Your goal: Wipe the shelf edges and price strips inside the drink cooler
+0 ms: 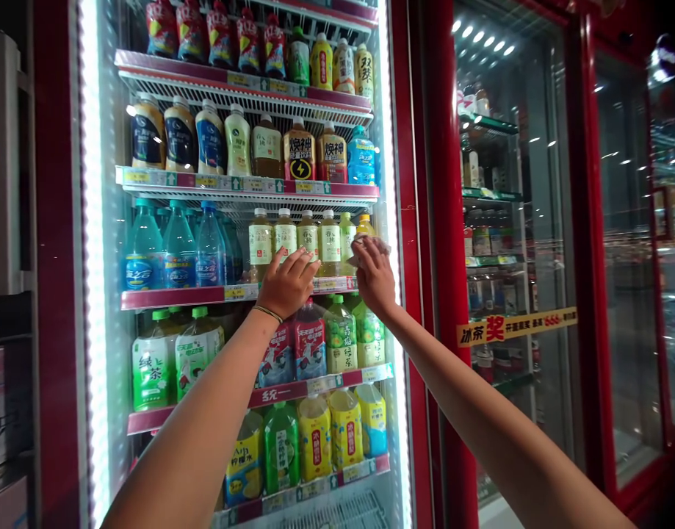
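Observation:
My left hand [289, 283], with a thin band at the wrist, is raised before the middle shelves of a lit drinks fridge. Its fingers are stretched out and hold nothing. It seems to lie against the fridge's glass, though the pane itself barely shows. Higher and to the right, my right hand [377, 275] has its fingers bent over a crumpled pale cloth [374, 246], near the fridge's right edge. Behind the hands stand pale green tea bottles [330, 239] and a yellow-capped bottle [365, 222], partly covered by the cloth.
Rows of bottles fill the shelves, including blue bottles [142, 246] at left and large green-capped bottles [151, 360] lower down. A red door frame [446, 220] divides this fridge from a second glass-fronted fridge bearing a yellow strip [518, 327]. Stacked boxes [1, 411] stand at far left.

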Demonstrator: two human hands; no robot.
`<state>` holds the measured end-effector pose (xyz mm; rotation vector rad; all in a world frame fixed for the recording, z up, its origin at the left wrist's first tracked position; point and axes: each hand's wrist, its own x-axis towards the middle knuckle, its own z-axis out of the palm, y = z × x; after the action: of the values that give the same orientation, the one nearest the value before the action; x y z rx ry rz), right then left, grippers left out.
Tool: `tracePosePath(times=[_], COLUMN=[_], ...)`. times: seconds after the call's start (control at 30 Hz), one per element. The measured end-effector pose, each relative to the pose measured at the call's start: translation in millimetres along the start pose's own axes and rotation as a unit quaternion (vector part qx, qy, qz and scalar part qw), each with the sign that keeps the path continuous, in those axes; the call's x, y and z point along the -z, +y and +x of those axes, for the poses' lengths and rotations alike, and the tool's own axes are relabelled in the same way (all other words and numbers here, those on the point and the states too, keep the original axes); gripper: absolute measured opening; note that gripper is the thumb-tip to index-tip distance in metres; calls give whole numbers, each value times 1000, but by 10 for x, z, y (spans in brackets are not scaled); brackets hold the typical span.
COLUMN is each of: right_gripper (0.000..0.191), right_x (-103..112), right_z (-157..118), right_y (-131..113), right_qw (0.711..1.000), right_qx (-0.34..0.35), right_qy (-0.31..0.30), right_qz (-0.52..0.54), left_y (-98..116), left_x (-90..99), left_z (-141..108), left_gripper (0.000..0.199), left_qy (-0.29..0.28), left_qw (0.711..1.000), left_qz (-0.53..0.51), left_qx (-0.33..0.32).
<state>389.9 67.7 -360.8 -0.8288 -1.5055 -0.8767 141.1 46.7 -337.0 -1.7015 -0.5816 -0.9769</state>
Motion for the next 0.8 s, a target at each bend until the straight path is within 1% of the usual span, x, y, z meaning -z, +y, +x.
tracePosePath(times=[0.07, 0.1, 0.13, 0.23, 0.27, 0.3, 0.4, 0.43, 0.47, 0.6, 0.63, 0.73, 0.77, 0.8], right_gripper=[78, 78, 77, 73, 71, 70, 69, 69, 69, 74, 75, 77, 77, 77], right_x=[0, -4, -9, -18, -18, -18, -26, -33, -42, -68, -71, -74, -73, -71], right_z=[1, -14, -34, -82, -86, -86, -85, -86, -84, -33, -19, -31, -53, -77], right_y=[33, 30, 16, -40, -45, -40, -12, -13, -23, -90, -94, -75, -68, -65], right_qw=[998, 997, 998, 999, 998, 999, 999, 998, 998, 999, 999, 998, 997, 997], right_qx=[-49, -59, -51, 33, 47, 45, -22, -33, -29, 37, 32, -32, -43, -37], right_qy=[33, 39, 32, -26, -33, -26, 37, 48, 46, -10, -6, 57, 70, 66], right_qz=[-3, -6, -9, -12, -13, -14, -19, -20, -20, -25, -24, -12, -8, -7], left_y=[-6, -9, -11, -14, -14, -15, -18, -18, -17, -13, -12, -14, -15, -16], left_x=[-10, -14, -18, -24, -25, -26, -27, -26, -25, -19, -18, -20, -21, -22], left_z=[-2, -2, -3, -3, -4, -6, -10, -10, -9, -4, -4, -7, -8, -10], left_gripper=[42, 42, 42, 43, 43, 42, 41, 40, 40, 40, 39, 39, 39, 39], left_qy=[9, 12, 14, 19, 21, 24, 28, 27, 26, 27, 29, 29, 27, 25], left_qw=[1000, 1000, 1000, 1000, 1000, 1000, 999, 999, 999, 999, 999, 999, 999, 999], left_qz=[10, 11, 11, 5, 6, 9, 24, 27, 28, 24, 23, 21, 20, 19], left_qx=[-6, -8, -10, -11, -11, -12, -20, -22, -24, -19, -18, -18, -19, -18])
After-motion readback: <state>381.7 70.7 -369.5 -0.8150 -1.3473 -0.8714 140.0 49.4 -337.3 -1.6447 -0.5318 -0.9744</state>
